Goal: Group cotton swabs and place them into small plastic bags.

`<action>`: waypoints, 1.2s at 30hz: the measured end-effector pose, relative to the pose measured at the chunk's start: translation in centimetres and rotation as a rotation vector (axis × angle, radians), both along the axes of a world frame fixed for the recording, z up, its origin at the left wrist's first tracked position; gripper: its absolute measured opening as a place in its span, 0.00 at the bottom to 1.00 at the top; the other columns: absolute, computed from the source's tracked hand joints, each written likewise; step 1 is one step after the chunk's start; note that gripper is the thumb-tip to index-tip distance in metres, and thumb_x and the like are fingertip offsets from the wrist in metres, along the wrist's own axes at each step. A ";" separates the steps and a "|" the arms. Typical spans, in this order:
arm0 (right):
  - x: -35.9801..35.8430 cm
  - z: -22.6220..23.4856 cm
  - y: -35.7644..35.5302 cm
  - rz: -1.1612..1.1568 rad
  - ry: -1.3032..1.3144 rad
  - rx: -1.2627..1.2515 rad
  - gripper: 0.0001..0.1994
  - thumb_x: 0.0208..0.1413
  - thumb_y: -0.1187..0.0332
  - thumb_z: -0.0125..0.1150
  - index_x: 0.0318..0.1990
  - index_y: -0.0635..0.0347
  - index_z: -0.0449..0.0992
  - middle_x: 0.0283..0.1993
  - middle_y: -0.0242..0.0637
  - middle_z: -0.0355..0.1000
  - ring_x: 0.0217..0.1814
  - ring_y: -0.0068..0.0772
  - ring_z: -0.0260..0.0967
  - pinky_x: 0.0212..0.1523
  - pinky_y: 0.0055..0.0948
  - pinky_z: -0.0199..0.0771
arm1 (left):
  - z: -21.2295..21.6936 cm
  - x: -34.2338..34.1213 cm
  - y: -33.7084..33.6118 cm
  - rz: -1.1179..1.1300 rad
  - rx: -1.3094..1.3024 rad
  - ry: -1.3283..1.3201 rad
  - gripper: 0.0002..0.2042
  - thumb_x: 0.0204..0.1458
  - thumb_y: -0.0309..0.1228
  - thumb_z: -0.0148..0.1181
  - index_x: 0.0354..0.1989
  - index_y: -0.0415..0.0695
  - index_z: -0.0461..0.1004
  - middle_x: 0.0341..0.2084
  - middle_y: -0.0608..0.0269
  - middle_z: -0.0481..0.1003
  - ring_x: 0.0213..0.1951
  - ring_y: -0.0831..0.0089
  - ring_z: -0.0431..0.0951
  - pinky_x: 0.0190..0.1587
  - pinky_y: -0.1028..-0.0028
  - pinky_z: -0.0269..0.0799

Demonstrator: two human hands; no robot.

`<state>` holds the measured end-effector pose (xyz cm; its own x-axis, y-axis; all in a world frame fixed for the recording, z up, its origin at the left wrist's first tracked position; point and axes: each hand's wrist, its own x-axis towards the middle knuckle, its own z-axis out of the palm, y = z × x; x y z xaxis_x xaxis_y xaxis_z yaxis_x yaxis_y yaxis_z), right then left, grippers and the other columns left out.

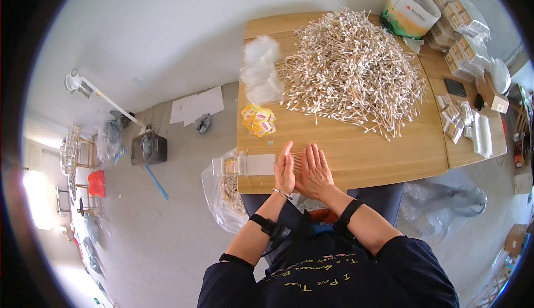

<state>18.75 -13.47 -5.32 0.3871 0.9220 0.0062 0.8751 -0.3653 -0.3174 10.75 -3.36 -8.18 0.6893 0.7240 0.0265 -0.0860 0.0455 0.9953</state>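
Note:
Near the table's front edge, my left hand stands on its side with fingers stretched out. My right hand lies almost flat beside it, palm down, fingers straight and close together. A small row of cotton swabs shows in the gap between them; their lower ends are hidden by my hands. Touching or just left of my left hand is a white rectangular card. Beyond it, at the table's left edge, lies a clear packet of swabs with a yellow label. Farther back spreads a big heap of loose cotton swabs.
Yellow labels and clear plastic bags lie at the table's left. A printed bag, stacked packs and a phone are at the right. Below the left edge hangs a plastic bag of swabs.

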 end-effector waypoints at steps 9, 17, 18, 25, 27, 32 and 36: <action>-0.4 0.2 -0.3 0.049 -0.018 0.030 0.38 0.56 0.49 0.41 0.64 0.77 0.50 0.70 0.60 0.41 0.75 0.53 0.31 0.72 0.45 0.27 | 0.5 0.0 0.4 -0.015 -0.046 -0.006 0.27 0.64 0.45 0.38 0.63 0.35 0.57 0.64 0.54 0.57 0.66 0.66 0.52 0.67 0.67 0.45; -2.1 -0.1 1.8 0.006 0.020 0.041 0.36 0.58 0.53 0.39 0.64 0.78 0.49 0.70 0.61 0.41 0.75 0.56 0.30 0.72 0.46 0.27 | 1.4 -0.9 1.2 0.031 0.017 0.010 0.28 0.64 0.46 0.36 0.62 0.35 0.58 0.63 0.53 0.58 0.66 0.65 0.52 0.67 0.66 0.46; -2.4 -0.3 2.4 0.001 -0.016 0.012 0.35 0.58 0.53 0.38 0.64 0.78 0.48 0.70 0.62 0.40 0.75 0.57 0.29 0.72 0.46 0.27 | 1.6 -0.9 1.5 0.024 0.098 0.059 0.27 0.64 0.46 0.36 0.62 0.34 0.59 0.63 0.53 0.58 0.66 0.65 0.53 0.67 0.67 0.48; -5.5 0.0 6.3 0.049 0.046 0.055 0.35 0.57 0.56 0.40 0.64 0.78 0.47 0.70 0.63 0.39 0.75 0.59 0.29 0.72 0.47 0.27 | -0.9 -4.9 5.2 0.193 0.107 0.073 0.26 0.65 0.44 0.34 0.60 0.34 0.61 0.62 0.48 0.60 0.66 0.61 0.54 0.67 0.66 0.46; -6.1 0.1 6.6 0.071 0.051 0.029 0.35 0.58 0.55 0.39 0.64 0.78 0.47 0.70 0.62 0.39 0.75 0.58 0.28 0.72 0.47 0.27 | -1.5 -6.2 5.6 0.156 0.288 0.121 0.26 0.65 0.44 0.34 0.61 0.34 0.60 0.62 0.50 0.59 0.66 0.61 0.54 0.67 0.66 0.46; -6.3 0.1 7.2 0.116 0.037 -0.016 0.36 0.59 0.52 0.36 0.65 0.76 0.47 0.71 0.59 0.38 0.75 0.55 0.27 0.72 0.45 0.26 | 0.0 -6.3 5.9 0.172 0.153 0.050 0.26 0.65 0.44 0.35 0.62 0.34 0.59 0.63 0.51 0.58 0.66 0.63 0.53 0.67 0.66 0.46; -6.2 0.2 7.5 0.079 0.032 -0.048 0.37 0.59 0.50 0.37 0.65 0.76 0.47 0.71 0.59 0.38 0.76 0.54 0.26 0.72 0.45 0.25 | 1.2 -5.9 5.9 0.176 0.026 -0.020 0.27 0.65 0.45 0.35 0.63 0.34 0.57 0.64 0.53 0.57 0.67 0.65 0.51 0.67 0.66 0.46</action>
<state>12.54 -5.93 -5.15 0.3122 0.9487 -0.0499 0.8917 -0.3107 -0.3292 4.86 2.58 -7.00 0.5509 0.8325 0.0588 -0.1101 0.0027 0.9939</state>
